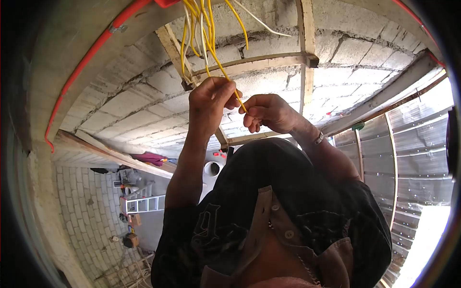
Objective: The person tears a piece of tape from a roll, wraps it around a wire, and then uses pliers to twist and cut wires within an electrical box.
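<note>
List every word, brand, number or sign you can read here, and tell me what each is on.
No word, brand, number or sign can be read for certain.
Shirt, one side of the chest: one ornate outlined character, perhaps "g" or "9"; I cannot tell which.
Shirt, other side: faint marks, too blurred to read.
Yellow wires and red conduit: no print shows.
Brown box below: too small to read.
</note>
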A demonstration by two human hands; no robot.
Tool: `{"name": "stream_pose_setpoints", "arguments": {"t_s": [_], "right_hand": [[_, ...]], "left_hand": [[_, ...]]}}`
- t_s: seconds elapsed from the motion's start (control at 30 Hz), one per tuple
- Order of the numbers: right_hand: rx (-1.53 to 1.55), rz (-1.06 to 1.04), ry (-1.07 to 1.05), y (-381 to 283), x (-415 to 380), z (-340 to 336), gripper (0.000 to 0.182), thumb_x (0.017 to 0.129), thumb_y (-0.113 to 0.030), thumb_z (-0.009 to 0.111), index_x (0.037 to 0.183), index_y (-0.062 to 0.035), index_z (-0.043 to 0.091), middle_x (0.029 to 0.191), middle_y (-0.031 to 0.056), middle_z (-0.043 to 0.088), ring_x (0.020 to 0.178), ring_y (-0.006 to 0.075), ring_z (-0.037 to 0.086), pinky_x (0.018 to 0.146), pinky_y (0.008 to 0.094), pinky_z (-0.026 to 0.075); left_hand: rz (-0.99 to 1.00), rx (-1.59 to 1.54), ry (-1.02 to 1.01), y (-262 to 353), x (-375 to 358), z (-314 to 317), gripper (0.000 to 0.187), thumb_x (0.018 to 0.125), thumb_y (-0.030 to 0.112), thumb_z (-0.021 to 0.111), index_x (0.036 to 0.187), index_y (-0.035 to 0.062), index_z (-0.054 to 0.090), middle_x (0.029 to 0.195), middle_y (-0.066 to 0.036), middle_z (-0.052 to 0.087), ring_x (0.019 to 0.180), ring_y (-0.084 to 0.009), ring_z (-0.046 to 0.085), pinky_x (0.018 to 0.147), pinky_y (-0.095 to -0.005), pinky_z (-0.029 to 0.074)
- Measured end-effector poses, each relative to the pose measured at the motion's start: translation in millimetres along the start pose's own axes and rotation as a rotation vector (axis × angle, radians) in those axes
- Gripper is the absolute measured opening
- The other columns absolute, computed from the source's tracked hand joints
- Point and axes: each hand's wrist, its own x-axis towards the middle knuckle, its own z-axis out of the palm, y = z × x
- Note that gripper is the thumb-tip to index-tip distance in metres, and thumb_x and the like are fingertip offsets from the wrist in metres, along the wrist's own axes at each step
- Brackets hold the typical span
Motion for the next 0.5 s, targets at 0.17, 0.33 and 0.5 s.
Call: {"name": "stream_pose_setpoints", "arguments": {"t_s": [0.17, 0.33, 0.5], "right_hand": [[-0.002, 0.018, 0.049, 11, 3, -2, 0.018, 0.094, -0.015, 0.051, 0.099, 0.0015, 0.055, 0.084, 0.0104, 0.066, 0.072, 0.0153, 0.064, 0.064, 0.0256, 0.05], [-0.178, -0.017, -0.002, 1, 3, -1, 0.016, 0.091, -0.01, 0.052, 0.1, 0.0032, 0.052, 0.085, 0.0115, 0.066, 0.074, 0.0169, 0.064, 0.069, 0.0287, 0.053], [-0.481, -0.003, 0.045, -25, 2, 7, 0.015, 0.091, -0.009, 0.055, 0.094, 0.0061, 0.059, 0.081, 0.0105, 0.067, 0.075, 0.0158, 0.065, 0.069, 0.0282, 0.053]], "left_hand": [[0.159, 0.079, -0.071, -10, -4, 1, 0.018, 0.087, 0.011, 0.066, 0.098, -0.0021, 0.06, 0.085, -0.006, 0.066, 0.076, -0.0082, 0.06, 0.069, -0.0239, 0.049], [0.173, -0.043, -0.061, -2, 5, -4, 0.032, 0.091, 0.012, 0.06, 0.117, -0.0045, 0.056, 0.089, -0.011, 0.065, 0.079, -0.014, 0.062, 0.07, -0.0255, 0.05], [0.153, -0.111, 0.073, 24, 15, -1, 0.037, 0.093, 0.014, 0.057, 0.126, -0.0033, 0.051, 0.087, -0.013, 0.065, 0.072, -0.0151, 0.063, 0.064, -0.0252, 0.051]]}}
